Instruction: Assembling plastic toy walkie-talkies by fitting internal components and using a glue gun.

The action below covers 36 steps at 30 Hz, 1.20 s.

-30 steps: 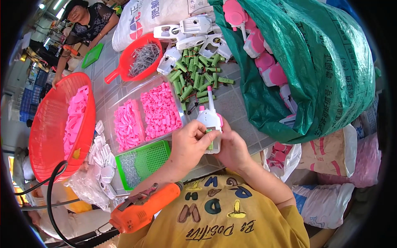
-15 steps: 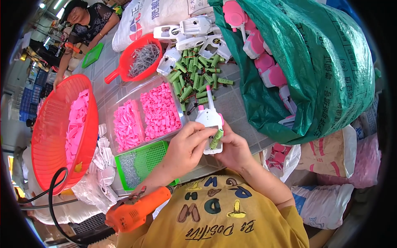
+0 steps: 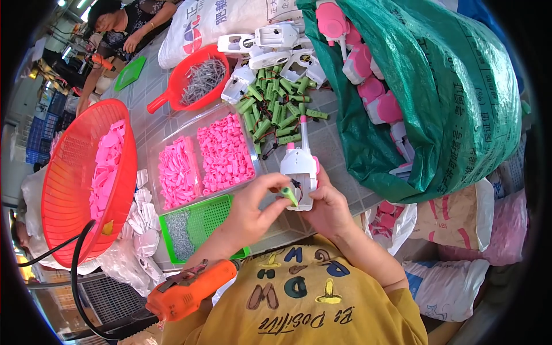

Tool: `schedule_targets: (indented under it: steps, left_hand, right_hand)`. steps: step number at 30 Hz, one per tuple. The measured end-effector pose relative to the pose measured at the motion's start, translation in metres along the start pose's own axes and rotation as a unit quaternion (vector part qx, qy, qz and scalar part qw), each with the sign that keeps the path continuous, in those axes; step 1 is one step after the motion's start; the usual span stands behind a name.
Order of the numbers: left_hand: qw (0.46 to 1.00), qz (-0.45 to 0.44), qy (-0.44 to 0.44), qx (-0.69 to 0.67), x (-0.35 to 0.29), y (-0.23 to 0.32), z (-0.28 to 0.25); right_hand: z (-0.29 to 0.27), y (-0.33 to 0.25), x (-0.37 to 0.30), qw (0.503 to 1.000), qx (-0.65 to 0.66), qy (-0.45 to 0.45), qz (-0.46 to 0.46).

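Between finger and thumb, my left hand (image 3: 252, 206) pinches a green battery (image 3: 289, 196), tilted, at the lower left edge of a white plastic housing (image 3: 298, 163). My right hand (image 3: 330, 206) grips that housing from its right side, over the table's near edge. Dark wires show inside the housing's opening; a thin white nozzle with a pink tip points away from me, and pink parts sit on its sides. Beyond it lies a heap of green batteries (image 3: 278, 109) with wires. Several empty white housings (image 3: 270, 40) are piled behind the heap.
Left stand a clear tray (image 3: 201, 190) of small pink parts, a green basket (image 3: 215, 230) with tiny metal pieces, a red scoop (image 3: 156, 105) of grey pieces and a red basket (image 3: 69, 172). An orange power tool (image 3: 192, 290) is by my left forearm. A green sack (image 3: 460, 115) bulges at right; a co-worker (image 3: 129, 34) sits far left.
My left hand has drawn the battery back from inside the housing to its lower left edge, turning it. The wires inside now show. The co-worker's arm has shifted.
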<state>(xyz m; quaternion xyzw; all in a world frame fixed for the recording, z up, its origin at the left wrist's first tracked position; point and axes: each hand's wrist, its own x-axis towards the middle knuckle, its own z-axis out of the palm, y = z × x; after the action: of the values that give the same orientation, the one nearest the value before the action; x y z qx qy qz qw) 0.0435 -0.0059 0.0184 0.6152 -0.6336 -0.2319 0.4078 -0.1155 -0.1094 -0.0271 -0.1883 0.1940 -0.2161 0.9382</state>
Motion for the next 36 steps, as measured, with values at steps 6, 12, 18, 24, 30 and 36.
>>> schedule_targets:
  steps: [6, 12, 18, 24, 30, 36]
  left_hand:
    - [0.911, -0.173, 0.057, -0.369, -0.009, -0.006, 0.001]
    - [0.943, -0.16, 0.049, -0.287, -0.01, -0.008, 0.003]
    - [0.947, -0.181, 0.12, -0.235, -0.006, -0.012, 0.022]
    - [0.957, -0.203, 0.093, -0.184, 0.0, -0.01, 0.025]
    - [0.979, -0.179, 0.078, -0.056, 0.007, 0.009, 0.024]
    - [0.993, -0.061, 0.091, 0.034, 0.007, 0.004, 0.024]
  right_hand:
    - [-0.002, 0.002, 0.002, 0.999, 0.015, 0.011, -0.035]
    - [-0.006, 0.016, 0.008, 0.994, -0.07, 0.04, -0.071]
    - [-0.007, 0.019, 0.006, 0.988, -0.125, 0.03, -0.091]
    - [0.001, 0.014, 0.001, 0.998, -0.055, -0.009, -0.036]
    - [0.006, 0.013, -0.001, 0.999, -0.019, -0.02, -0.024]
    - [0.008, 0.013, -0.002, 1.0, 0.007, -0.006, -0.018]
